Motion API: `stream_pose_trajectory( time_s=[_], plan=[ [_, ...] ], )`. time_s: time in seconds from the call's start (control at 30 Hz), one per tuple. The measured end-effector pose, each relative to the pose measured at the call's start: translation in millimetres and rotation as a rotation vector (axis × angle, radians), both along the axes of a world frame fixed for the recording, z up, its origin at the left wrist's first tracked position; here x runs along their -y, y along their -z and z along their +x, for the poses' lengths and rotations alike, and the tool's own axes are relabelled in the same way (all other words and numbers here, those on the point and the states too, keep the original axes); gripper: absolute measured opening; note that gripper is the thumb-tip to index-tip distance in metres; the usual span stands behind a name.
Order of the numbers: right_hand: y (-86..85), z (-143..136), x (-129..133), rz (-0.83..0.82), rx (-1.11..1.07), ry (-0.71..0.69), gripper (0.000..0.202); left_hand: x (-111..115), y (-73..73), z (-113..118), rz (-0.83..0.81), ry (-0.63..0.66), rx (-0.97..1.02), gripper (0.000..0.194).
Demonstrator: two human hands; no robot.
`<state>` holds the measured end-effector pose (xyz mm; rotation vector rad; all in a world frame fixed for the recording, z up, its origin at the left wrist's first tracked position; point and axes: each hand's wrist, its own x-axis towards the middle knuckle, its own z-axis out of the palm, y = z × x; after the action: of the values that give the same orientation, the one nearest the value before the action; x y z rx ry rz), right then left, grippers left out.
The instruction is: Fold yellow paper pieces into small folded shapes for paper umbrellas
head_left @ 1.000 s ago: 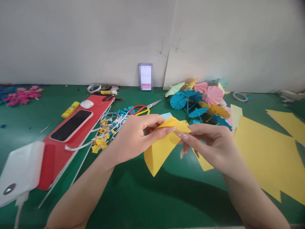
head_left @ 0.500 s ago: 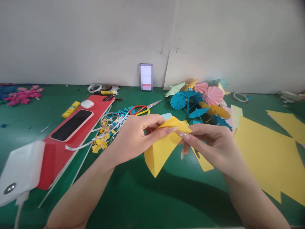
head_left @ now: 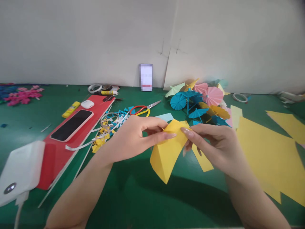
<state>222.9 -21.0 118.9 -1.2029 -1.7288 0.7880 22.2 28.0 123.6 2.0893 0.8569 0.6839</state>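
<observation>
A folded piece of yellow paper [head_left: 166,156] is held up above the green table, its pointed lower end hanging down. My left hand [head_left: 140,135] pinches its upper left part between thumb and fingers. At the upper right corner, the thumb and fingers of my right hand [head_left: 209,140] are closed on the same paper. Some right fingertips show behind and below that corner. A yellow strip [head_left: 203,160] lies on the table beneath my right hand. Behind my hands is a light blue piece of paper [head_left: 166,117].
Red-and-yellow scissors [head_left: 143,109] lie beside paper scraps [head_left: 102,136]. Small paper umbrellas [head_left: 197,100] are heaped at the back. Yellow sheets [head_left: 269,156] lie right. A red board [head_left: 54,159] carries a phone [head_left: 72,125]; a white device [head_left: 23,168] is at left.
The folded yellow paper has shifted slightly right and down, and its top has tilted. My left thumb sits a little lower on it, and my right thumb now lies over its upper right corner.
</observation>
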Motion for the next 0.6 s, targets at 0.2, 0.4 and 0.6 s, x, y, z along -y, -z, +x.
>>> stream_pose_trajectory(
  time_s=[0.2, 0.4, 0.6],
  plan=[
    [0.0, 2.0, 0.2, 0.011, 0.040, -0.010, 0.018, -1.3, 0.6, 0.0, -0.152, -0.019, 0.044, 0.020],
    [0.6, 5.8, -1.4, -0.009, 0.072, -0.091, 0.020, -2.3, 0.2, 0.1, -0.190, 0.029, 0.064, 0.018],
    [-0.2, 9.4, 0.4, 0.022, 0.118, -0.111, 0.020, -1.9, 1.3, 0.8, -0.237, 0.041, 0.102, 0.021]
  ],
)
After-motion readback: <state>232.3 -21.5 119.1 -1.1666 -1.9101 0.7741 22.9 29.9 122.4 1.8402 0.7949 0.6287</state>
